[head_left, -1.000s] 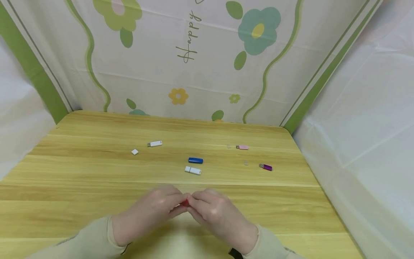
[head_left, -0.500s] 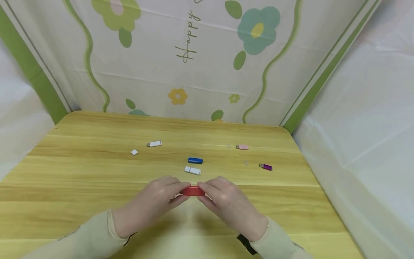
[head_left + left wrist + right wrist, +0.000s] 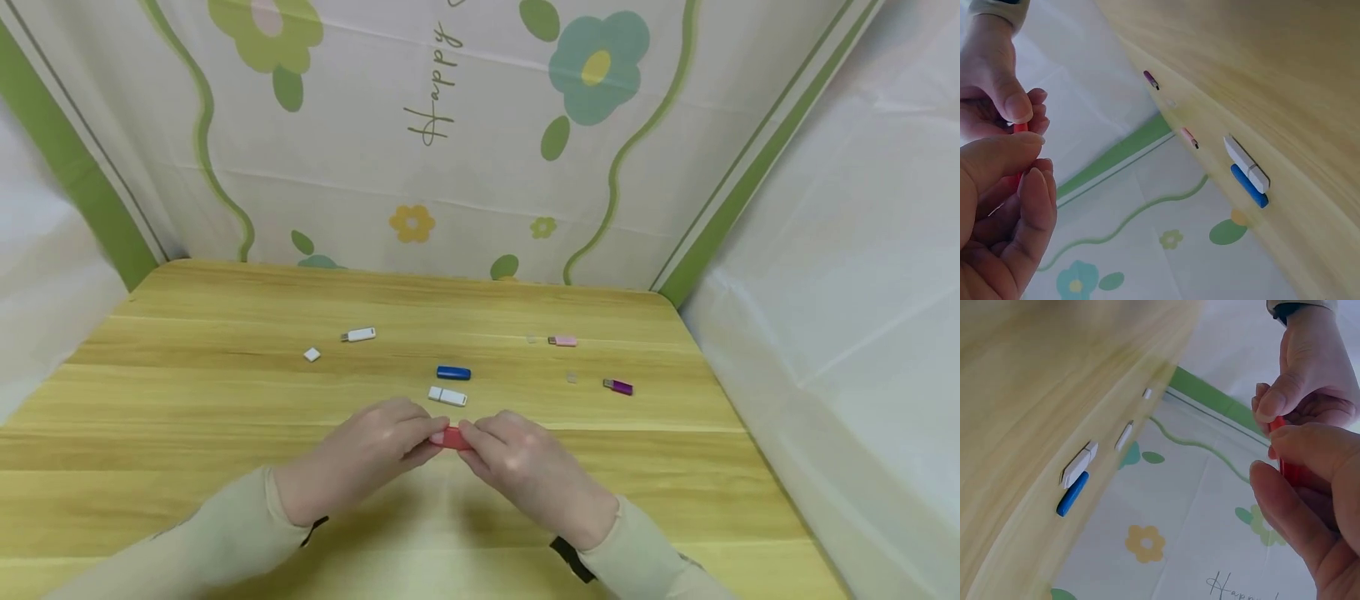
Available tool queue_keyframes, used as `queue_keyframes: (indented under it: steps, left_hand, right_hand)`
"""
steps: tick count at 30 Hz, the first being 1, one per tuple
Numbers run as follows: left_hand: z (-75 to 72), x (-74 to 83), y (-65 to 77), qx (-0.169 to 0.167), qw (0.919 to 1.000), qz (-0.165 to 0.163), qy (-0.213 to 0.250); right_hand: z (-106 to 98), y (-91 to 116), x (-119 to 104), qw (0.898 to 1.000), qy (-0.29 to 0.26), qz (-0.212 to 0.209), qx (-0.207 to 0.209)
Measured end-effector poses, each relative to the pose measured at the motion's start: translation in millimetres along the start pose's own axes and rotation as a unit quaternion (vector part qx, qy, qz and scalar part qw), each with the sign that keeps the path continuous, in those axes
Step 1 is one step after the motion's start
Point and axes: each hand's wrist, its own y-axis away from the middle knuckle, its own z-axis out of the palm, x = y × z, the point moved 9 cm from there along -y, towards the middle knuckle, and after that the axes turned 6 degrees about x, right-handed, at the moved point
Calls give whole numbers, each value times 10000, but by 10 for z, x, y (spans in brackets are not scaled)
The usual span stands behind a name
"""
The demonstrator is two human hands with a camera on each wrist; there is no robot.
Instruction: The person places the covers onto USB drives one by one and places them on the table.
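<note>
Above the near part of the table, a small red USB stick (image 3: 453, 438) lies crosswise between my two hands. My left hand (image 3: 369, 454) pinches its left end between thumb and fingers. The other end is gripped by my right hand (image 3: 528, 471) in the same way. Fingertips cover both ends, so any connector or cap seam is hidden. In the left wrist view only slivers of the red stick (image 3: 1020, 127) show between the fingers. Just beyond the hands, a capped white USB stick (image 3: 447, 397) and a blue USB stick (image 3: 453, 373) lie on the table.
Back left on the wooden table (image 3: 187, 375) lie an uncapped white USB stick (image 3: 358, 334) and its white cap (image 3: 312, 355). At right are a pink USB stick (image 3: 562, 341), a purple one (image 3: 618, 387) and two small clear caps. A patterned curtain (image 3: 480, 167) hangs behind.
Both hands have risen slightly away from the table's near side. The red stick, mostly covered a second ago, now shows between them, and the left fingers have shifted right over its end.
</note>
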Motion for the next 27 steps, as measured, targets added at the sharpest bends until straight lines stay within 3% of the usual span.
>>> queue_keyframes:
  steps: [5,8,11,15,17,22,27]
  left_hand:
    - [115,-186,-109,-241,9993,-259,72]
    - [262,-450,-202,-608,9945,-771,375]
    - [478,-793,-292,-1221,9789,-1523,610]
    - [787,-1210,-379,-2013,9516,-2258,537]
    - [926,-1393,-404,-2225,9411,-2494,503]
    - [1181,-1760,-402,-2473,9235,-2881,553]
    - [1331,-1970,-367,-2696,9128,-3019,539]
  right_hand:
    - [49,-64,202,10000,41,62,-61]
    - [162,-140,437,9987,-126,312,-391]
    - [354,-208,743,9926,-305,753,-898]
    - [673,-228,1185,9731,-466,1589,-1603]
    - [831,-210,1391,9594,-536,1999,-1917]
    - [1171,-151,1760,9274,-864,2708,-2431]
    - [1427,-103,1955,9147,-1070,2914,-2586]
